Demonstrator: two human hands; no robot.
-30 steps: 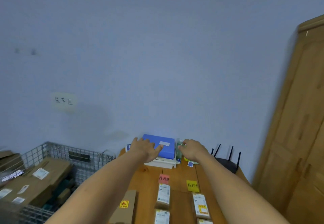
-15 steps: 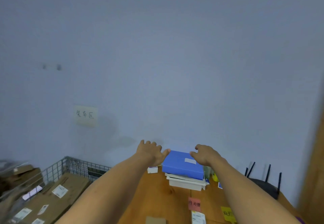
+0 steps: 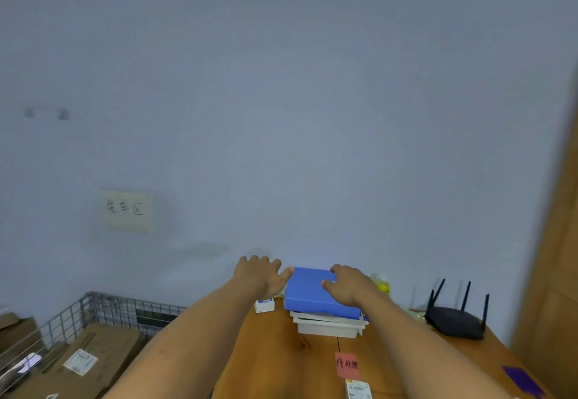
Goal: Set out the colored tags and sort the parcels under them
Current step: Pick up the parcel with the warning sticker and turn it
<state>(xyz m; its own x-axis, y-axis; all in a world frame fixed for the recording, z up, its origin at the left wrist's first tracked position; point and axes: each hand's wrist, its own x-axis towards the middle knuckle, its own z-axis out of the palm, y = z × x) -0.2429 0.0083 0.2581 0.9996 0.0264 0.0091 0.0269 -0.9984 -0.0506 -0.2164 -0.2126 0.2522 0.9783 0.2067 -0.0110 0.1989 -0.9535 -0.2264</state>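
Head | wooden table [image 3: 275, 351], pale wall [image 3: 312, 117] | left hand [image 3: 259, 276] touches blue box [image 3: 309, 295], right hand [image 3: 350, 286] rests atop

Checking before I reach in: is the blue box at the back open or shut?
Shut: the blue box shows one flat, unbroken top, lying on the white trays.

Pink tag [image 3: 346, 364] with dark handwriting, flat on worktop [image 3: 281, 351] near the bottom edge. Just below it, white-labelled parcel [image 3: 359, 390], cut off by the frame. Purple tag [image 3: 520, 380] flat at far right, well apart. Brown cardboard parcels [image 3: 109, 345] with white labels lying in wire basket [image 3: 125, 305] at left.
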